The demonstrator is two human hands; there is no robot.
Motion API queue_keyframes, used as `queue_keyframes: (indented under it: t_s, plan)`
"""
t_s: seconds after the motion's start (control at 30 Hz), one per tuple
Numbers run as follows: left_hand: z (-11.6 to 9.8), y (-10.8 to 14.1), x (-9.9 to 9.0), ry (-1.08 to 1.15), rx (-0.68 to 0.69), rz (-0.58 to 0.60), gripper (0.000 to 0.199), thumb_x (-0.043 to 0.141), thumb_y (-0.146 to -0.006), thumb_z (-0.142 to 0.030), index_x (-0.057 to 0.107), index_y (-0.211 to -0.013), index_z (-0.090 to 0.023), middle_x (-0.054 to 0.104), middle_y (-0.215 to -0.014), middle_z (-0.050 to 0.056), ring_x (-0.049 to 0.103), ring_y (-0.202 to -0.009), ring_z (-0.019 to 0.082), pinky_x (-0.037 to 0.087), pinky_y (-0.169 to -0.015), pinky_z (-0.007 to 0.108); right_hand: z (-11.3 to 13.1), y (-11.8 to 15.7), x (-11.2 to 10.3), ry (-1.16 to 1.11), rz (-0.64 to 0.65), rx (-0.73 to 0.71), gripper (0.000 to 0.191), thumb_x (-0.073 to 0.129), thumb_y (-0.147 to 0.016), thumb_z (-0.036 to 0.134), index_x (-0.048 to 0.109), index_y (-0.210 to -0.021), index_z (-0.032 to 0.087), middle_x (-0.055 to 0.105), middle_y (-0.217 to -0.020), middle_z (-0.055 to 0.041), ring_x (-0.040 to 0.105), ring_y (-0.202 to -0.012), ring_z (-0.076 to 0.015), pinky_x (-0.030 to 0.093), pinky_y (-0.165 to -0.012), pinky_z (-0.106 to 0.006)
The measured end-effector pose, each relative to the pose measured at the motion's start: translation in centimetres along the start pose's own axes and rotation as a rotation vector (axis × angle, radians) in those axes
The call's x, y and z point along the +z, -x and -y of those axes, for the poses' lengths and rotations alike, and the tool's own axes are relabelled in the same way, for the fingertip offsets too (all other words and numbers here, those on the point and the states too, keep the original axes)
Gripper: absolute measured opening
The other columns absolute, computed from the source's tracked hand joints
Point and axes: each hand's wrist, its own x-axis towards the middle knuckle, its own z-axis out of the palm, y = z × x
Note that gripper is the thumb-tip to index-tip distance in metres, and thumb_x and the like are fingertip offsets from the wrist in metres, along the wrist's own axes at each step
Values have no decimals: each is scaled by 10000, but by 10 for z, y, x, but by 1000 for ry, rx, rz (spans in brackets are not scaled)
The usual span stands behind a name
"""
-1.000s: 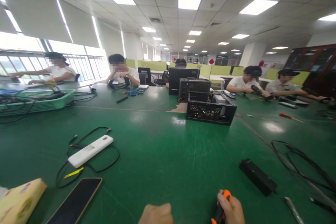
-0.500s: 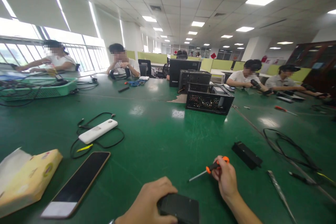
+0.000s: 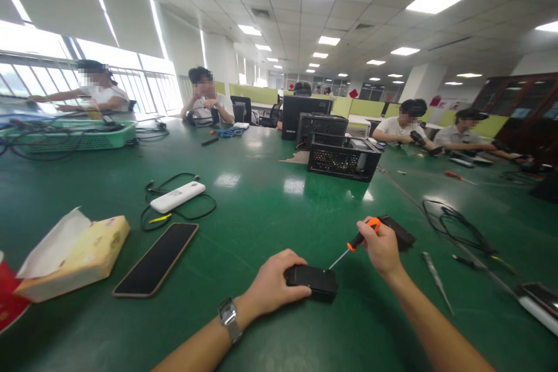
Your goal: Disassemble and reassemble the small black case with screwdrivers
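Note:
A small black box lies on the green table, gripped at its left end by my left hand. My right hand is closed around the black and orange handle of a screwdriver. The metal shaft slants down to the left, and its tip is at the upper right edge of the black box; whether it touches a screw cannot be made out. Partly behind my right hand lies another black block.
Left are a phone, a tissue pack and a white device with a cable. An open computer case stands ahead. Right are a coiled cable and a thin clear-wrapped tool. People sit at the far sides.
The view has shifted, showing more of both forearms. The screwdriver tip, apart from the black box before, is now at its edge. My left hand still holds the box.

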Motion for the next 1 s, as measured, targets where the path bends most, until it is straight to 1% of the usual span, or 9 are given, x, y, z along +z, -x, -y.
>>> queue_keyframes:
  t_s: [0.17, 0.37, 0.5, 0.6, 0.67, 0.77, 0.83, 0.93, 1.0]
  plan:
    - [0, 2, 0, 4, 34, -10, 373, 761, -726, -349, 685, -1050, -180, 644, -974, 51, 596, -900, 203, 448, -796, 280, 4, 3, 4, 110, 45, -88, 348, 613, -785, 449, 501, -579, 192, 408, -482, 55, 372, -462, -91, 321, -453, -236]
    - [2, 3, 1, -11, 39, -10, 390, 756, -730, -395, 684, -1051, -184, 647, -964, 52, 599, -886, 206, 455, -770, 277, 9, 3, 3, 194, 30, -145, 360, 579, -802, 446, 485, -557, 200, 417, -475, 54, 374, -461, -97, 326, -478, -248]
    - [6, 4, 3, -46, 31, -21, 397, 748, -734, -414, 681, -1062, -201, 649, -988, 50, 600, -901, 211, 460, -783, 281, 12, 3, 3, 235, 47, -183, 371, 553, -815, 446, 473, -543, 206, 405, -461, 56, 377, -458, -100, 335, -488, -253]
    - [7, 4, 4, -65, 29, -29, 406, 744, -733, -425, 679, -1068, -206, 651, -997, 50, 601, -908, 216, 464, -795, 289, 20, 3, 5, 280, 95, -220, 363, 574, -802, 437, 494, -538, 202, 407, -462, 54, 381, -475, -103, 338, -508, -254]
    - [7, 4, 4, -71, 23, -34, 417, 744, -729, -433, 677, -1073, -205, 652, -1001, 49, 603, -909, 217, 467, -794, 289, 30, 2, 7, 313, 159, -239, 347, 600, -795, 438, 542, -556, 193, 453, -482, 45, 405, -489, -107, 350, -521, -255]
    - [6, 5, 3, -76, 14, -40, 425, 738, -732, -436, 673, -1085, -207, 656, -1006, 42, 607, -908, 213, 468, -792, 285, 46, -1, 10, 349, 260, -259, 292, 638, -787, 448, 650, -665, 183, 576, -594, 14, 483, -542, -125, 390, -546, -257]
    - [6, 6, 2, -81, 15, -43, 414, 731, -740, -423, 671, -1087, -204, 665, -1011, 40, 611, -909, 210, 466, -799, 283, 53, -2, 11, 362, 289, -269, 272, 665, -771, 455, 700, -787, 185, 610, -646, 5, 511, -556, -134, 405, -542, -257]
    - [5, 7, -1, -84, 25, -46, 406, 726, -745, -396, 667, -1090, -192, 681, -1028, 47, 618, -910, 211, 465, -816, 287, 56, -3, 11, 364, 254, -282, 391, 703, -735, 476, 689, -994, 184, 618, -657, 9, 516, -539, -137, 420, -527, -260]
    - [5, 8, -4, -89, 36, -51, 401, 722, -749, -388, 665, -1091, -187, 688, -1045, 53, 621, -925, 217, 461, -838, 296, 55, -1, 12, 361, 200, -294, 471, 714, -722, 487, 642, -1071, 179, 644, -704, -2, 527, -541, -137, 439, -544, -267]
